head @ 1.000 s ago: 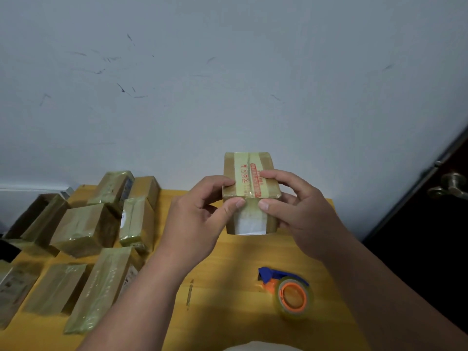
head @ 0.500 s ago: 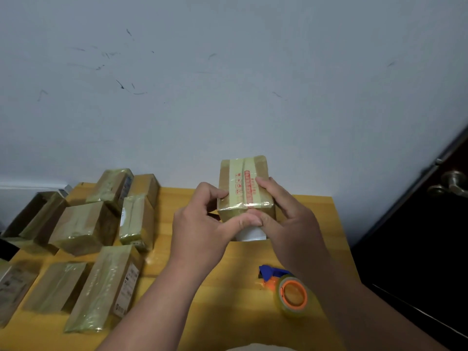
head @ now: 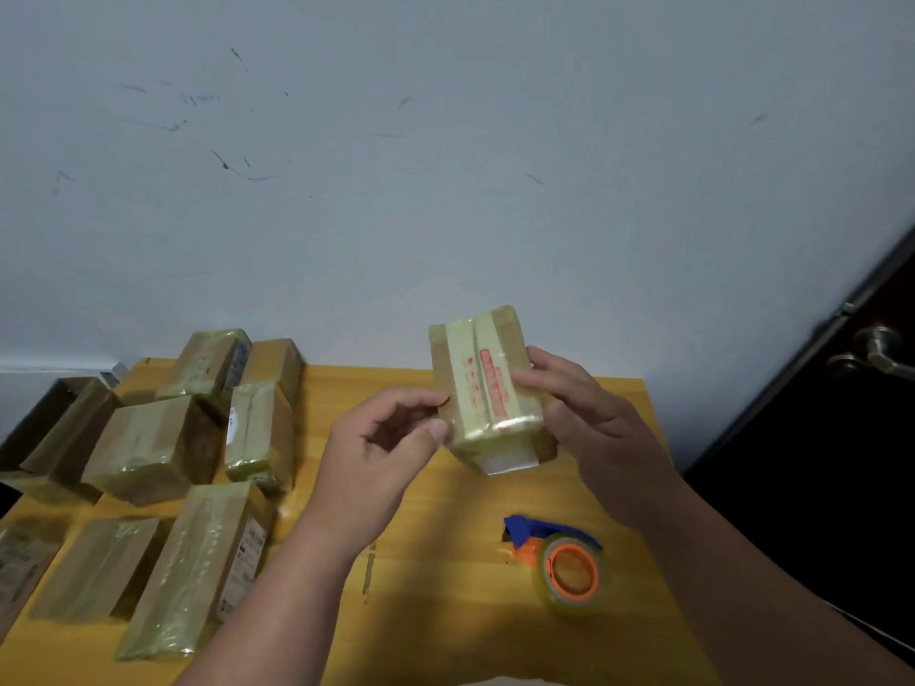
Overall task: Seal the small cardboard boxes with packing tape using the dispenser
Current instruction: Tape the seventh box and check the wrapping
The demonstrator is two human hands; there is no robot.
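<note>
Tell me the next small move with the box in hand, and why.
Probably set the held box down beside the taped boxes at the table's left. Tape strips already run over its top face and down the near end, the right hand alone grips it, the left hand is at most brushing its edge, and the tape dispenser lies unused on the table.

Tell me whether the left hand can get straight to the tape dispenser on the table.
Probably yes. The left hand is barely touching the box, and bare table lies between it and the tape dispenser.
</note>
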